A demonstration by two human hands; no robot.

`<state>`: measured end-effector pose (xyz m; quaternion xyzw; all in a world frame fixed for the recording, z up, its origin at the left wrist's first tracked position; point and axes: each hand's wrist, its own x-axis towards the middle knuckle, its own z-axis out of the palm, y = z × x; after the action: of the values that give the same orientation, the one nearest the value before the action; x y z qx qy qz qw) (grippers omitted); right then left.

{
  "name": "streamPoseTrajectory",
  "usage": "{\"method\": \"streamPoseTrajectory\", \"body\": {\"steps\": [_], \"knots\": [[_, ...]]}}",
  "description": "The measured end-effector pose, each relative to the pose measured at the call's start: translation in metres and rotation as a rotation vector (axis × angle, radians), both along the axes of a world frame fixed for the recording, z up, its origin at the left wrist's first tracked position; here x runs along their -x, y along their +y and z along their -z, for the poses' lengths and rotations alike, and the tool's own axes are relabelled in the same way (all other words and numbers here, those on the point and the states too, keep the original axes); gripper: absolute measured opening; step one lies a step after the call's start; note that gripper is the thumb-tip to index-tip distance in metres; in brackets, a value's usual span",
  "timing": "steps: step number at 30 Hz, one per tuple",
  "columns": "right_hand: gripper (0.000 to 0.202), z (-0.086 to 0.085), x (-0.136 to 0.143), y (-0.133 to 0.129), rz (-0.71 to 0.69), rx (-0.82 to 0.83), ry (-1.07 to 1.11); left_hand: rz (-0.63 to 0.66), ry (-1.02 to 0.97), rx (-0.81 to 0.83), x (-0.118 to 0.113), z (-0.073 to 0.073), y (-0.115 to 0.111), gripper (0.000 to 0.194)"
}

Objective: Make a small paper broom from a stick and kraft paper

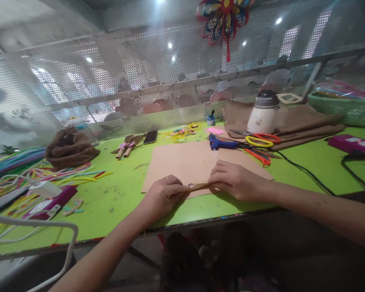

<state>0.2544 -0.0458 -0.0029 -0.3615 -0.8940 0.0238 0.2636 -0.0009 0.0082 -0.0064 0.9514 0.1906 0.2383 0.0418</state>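
Between my two hands a thin brown strip (200, 186), perhaps paper or cloth, is held near the table's front edge. My left hand (164, 194) is closed, pinching the strip's left end between thumb and forefinger. Closed as well, my right hand (234, 178) grips the other end with bent fingers. Beneath them lies a large tan sheet (176, 160). A blue glue gun (222, 142) rests at the sheet's upper right, close to my right hand. Just beside it are orange-handled pliers or cutters (257, 157) and scissors (261, 140) with yellow and red handles.
At the left are pipe cleaners (12, 162), a brown furry bundle (69, 148), cables and a purple power strip (53, 202). Two brown rolled pieces (127, 146) and a phone (150, 137) sit further back. A white flask (263, 113), brown cloth (307, 121) and green basket (346, 109) stand right.
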Motion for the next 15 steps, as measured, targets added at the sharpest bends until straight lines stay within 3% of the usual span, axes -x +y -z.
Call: {"method": "streamPoseTrajectory", "body": {"steps": [6, 15], "knots": [[0.024, 0.004, 0.006, -0.003, -0.041, -0.285, -0.291, -0.013, -0.023, 0.089, 0.001, -0.001, 0.002, 0.021], [0.026, 0.007, 0.005, 0.021, -0.106, -0.334, -0.337, 0.004, -0.021, 0.201, 0.001, -0.004, 0.004, 0.020]]}}
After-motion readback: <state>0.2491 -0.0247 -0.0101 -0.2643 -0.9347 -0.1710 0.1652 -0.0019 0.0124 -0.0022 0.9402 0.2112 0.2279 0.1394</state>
